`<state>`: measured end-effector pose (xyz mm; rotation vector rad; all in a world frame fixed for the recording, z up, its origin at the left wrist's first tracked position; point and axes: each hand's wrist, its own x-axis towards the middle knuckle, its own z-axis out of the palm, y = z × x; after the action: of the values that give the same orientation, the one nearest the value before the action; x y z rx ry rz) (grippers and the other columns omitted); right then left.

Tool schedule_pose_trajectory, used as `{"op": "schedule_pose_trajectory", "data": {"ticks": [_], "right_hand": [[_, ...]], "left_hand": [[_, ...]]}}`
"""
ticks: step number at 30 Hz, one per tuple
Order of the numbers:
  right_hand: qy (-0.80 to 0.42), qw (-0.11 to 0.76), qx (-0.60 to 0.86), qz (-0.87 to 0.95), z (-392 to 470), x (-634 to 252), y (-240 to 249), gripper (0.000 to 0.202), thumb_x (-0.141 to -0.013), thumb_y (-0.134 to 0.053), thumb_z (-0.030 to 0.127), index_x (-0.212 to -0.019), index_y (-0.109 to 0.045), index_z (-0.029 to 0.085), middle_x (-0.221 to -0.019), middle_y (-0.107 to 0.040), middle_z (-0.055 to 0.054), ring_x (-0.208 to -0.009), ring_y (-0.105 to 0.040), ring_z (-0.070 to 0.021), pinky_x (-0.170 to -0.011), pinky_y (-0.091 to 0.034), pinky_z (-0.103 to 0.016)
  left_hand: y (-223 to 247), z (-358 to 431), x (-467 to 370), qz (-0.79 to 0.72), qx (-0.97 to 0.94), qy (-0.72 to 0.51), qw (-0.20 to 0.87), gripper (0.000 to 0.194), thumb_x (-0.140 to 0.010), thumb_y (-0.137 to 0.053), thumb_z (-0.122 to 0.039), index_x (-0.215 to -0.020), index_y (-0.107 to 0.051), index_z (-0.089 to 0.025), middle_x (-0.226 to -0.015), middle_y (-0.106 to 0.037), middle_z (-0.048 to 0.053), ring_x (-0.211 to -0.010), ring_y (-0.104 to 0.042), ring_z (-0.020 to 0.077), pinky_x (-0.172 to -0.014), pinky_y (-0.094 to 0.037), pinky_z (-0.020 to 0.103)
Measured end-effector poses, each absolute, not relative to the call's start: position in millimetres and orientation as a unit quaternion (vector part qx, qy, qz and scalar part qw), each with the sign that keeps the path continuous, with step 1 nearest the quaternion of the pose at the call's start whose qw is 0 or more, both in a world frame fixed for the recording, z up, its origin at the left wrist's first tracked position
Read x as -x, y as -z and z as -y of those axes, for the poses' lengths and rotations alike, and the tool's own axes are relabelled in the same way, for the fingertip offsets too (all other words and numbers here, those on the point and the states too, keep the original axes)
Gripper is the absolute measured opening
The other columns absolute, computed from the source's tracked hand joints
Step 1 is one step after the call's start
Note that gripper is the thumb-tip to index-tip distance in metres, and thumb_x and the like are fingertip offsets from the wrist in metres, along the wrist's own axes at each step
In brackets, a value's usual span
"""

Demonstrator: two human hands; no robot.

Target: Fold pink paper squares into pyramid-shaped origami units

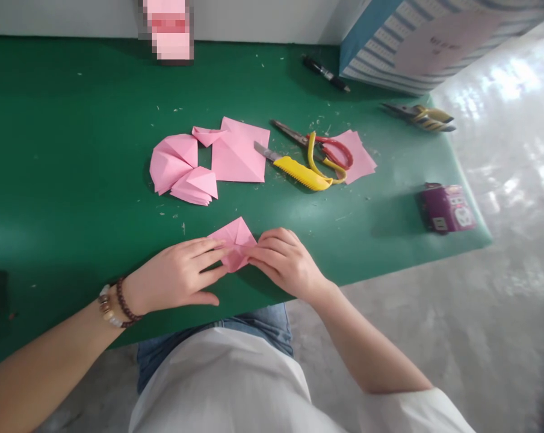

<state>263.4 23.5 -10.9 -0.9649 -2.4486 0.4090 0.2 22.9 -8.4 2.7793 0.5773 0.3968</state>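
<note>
Nearest the front edge of the bench (pixel 73 198) lies the folded paper (pixel 238 230). Behind it, left to right — the folded pieces (pixel 173 161), the square sheet (pixel 241 162) under the cutter's (pixel 301 173) tip, the scissors (pixel 304 141) partly on the small sheets (pixel 361 157). Farther back, the pen (pixel 326 74); rightward, the pliers (pixel 419 115) — behind the small box (pixel 450 207).

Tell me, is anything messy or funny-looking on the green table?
Yes, a bit. Tiny pale scraps are scattered over the green table, looking like litter. The yellow cutter also has its blade out, over a pink sheet, which looks careless.
</note>
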Motion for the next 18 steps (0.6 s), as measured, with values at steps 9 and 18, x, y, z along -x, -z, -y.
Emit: {"op": "schedule_pose_trajectory", "data": {"ticks": [9,18], "right_hand": [[-0.158,0.228,0.402,0.872,-27.3,-252.2,14.7,0.011,-0.096,-0.055,0.023,-0.098,-0.065,0.019,-0.080,-0.070,-0.006,-0.085,-0.061,-0.0216,-0.075,-0.051,-0.036],[-0.126,0.245,0.367,0.888,-31.6,-250.8,13.7,0.007,-0.094,-0.057,0.018,-0.092,-0.063,0.018,-0.075,-0.067,-0.005,-0.081,-0.058,-0.0202,-0.074,-0.053,-0.032]], "left_hand": [[8.0,-23.5,-2.7,-0.198,-0.960,-0.125,0.155,0.055,-0.088,-0.063,-0.047,-0.127,-0.058,-0.009,-0.131,-0.062,0.015,-0.128,-0.053,0.0299,-0.111,-0.045,0.045],[6.1,-24.6,-2.3,-0.204,-0.958,-0.103,0.175,0.065,-0.088,-0.065,-0.044,-0.142,-0.045,-0.013,-0.138,-0.058,0.011,-0.132,-0.049,0.0289,-0.113,-0.041,0.044]]}}
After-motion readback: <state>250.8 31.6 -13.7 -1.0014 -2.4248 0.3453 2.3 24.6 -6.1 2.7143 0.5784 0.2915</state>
